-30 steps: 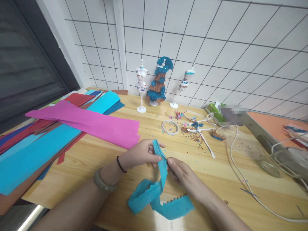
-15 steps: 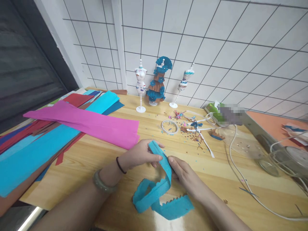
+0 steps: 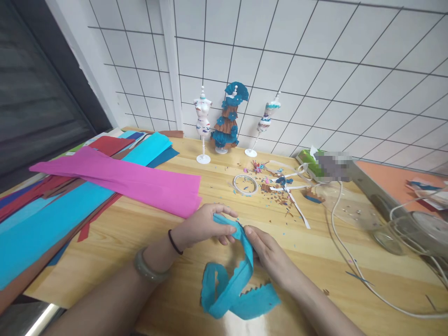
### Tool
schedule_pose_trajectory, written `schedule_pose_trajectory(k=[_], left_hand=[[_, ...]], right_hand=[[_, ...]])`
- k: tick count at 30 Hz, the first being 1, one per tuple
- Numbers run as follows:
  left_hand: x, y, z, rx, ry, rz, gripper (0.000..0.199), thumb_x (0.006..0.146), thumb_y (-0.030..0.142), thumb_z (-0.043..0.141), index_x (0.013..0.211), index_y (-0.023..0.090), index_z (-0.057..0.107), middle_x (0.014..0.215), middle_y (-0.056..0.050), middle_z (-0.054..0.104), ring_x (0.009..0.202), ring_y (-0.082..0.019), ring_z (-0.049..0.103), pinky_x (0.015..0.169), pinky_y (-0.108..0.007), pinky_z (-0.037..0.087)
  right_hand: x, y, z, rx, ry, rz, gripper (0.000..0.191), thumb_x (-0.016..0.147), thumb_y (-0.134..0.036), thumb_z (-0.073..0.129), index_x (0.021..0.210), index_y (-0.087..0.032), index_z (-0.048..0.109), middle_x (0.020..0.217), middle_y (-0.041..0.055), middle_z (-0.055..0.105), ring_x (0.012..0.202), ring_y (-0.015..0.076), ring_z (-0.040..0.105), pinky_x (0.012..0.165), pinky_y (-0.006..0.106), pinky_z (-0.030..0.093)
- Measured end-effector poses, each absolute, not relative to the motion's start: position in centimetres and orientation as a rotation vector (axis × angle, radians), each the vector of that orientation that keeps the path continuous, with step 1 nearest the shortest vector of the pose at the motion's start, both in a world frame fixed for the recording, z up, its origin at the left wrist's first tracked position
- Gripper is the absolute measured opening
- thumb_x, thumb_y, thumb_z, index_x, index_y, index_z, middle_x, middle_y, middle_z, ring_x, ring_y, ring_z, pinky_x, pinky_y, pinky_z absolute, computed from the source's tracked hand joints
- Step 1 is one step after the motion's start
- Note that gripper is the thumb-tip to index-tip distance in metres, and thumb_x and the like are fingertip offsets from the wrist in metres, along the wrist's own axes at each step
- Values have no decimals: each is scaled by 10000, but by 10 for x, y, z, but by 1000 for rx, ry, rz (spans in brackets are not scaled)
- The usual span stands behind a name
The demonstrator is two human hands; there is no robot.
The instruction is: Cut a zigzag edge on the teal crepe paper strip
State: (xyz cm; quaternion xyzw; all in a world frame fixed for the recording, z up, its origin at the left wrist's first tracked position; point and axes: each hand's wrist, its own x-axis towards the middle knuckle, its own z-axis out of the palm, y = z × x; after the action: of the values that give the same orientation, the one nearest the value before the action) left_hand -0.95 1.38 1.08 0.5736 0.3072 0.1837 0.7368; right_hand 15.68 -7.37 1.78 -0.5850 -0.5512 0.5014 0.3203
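A long turquoise strip of crepe paper (image 3: 231, 289) with one scalloped, jagged edge curls down onto the wooden table. My left hand (image 3: 206, 225) pinches its upper end between thumb and fingers. Close on the right, my right hand (image 3: 264, 247) is closed beside the strip's edge. From its fingertips a thin dark-bladed tool (image 3: 239, 224) pokes out against the paper; most of it is hidden by the hand, so its kind is unclear.
Folded crepe paper in magenta (image 3: 140, 179), turquoise and red is piled at left. Two bare mini mannequins (image 3: 203, 116) flank a paper-dressed one (image 3: 226, 123). Tape roll (image 3: 245, 185), paper scraps (image 3: 280, 198), a white cable (image 3: 336, 224) and a glass jar (image 3: 388, 240) lie toward the right.
The strip's upper end has tipped from upright to nearly flat over my left fingers. Its hanging loop has swung a little to the right. Both hands have barely moved.
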Motion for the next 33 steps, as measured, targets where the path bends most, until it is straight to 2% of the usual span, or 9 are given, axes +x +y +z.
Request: schedule_pose_trajectory(k=[12,21,25,27,30,33], left_hand=[[-7,14,9,1232,688,337,480,612,389,714,993,135,570,747,-76,676,617,-157,640,576,-274,498],[-8,14,9,1215,690,333,429,638,369,704,970,133,567,738,-70,674,624,-148,640,576,-253,492],[-8,15,8,1233,655,357,427,644,350,703,982,129,565,734,-66,670,624,-148,638,566,-249,497],[-8,15,7,1253,644,368,465,644,351,703,1025,135,547,703,-58,665,605,-148,633,550,-250,497],[-9,16,7,1270,629,369,549,642,360,703,1106,145,500,669,-48,657,588,-152,627,535,-257,497],[-9,16,9,1272,626,345,602,635,359,708,1146,146,471,642,-33,645,574,-153,624,535,-263,499]], right_hand=[[156,-72,14,-1532,-1425,1306,432,878,-526,314,735,-185,537,581,-27,393,483,107,294,417,219,234],[157,-72,16,-1494,-1467,1285,416,905,-474,296,755,-183,553,603,-29,404,505,107,306,452,224,251],[158,-69,16,-1489,-1443,1219,405,888,-483,335,726,-175,543,608,-23,425,543,119,357,501,232,305],[158,-66,15,-1511,-1351,1223,414,874,-507,340,686,-179,509,550,-40,374,491,109,324,456,228,280],[159,-64,16,-1517,-1213,1305,447,850,-563,320,743,-178,519,496,-74,262,414,91,210,388,225,186],[159,-65,18,-1440,-1264,1425,403,805,-561,431,798,-174,539,508,-74,301,411,79,207,388,223,170]])
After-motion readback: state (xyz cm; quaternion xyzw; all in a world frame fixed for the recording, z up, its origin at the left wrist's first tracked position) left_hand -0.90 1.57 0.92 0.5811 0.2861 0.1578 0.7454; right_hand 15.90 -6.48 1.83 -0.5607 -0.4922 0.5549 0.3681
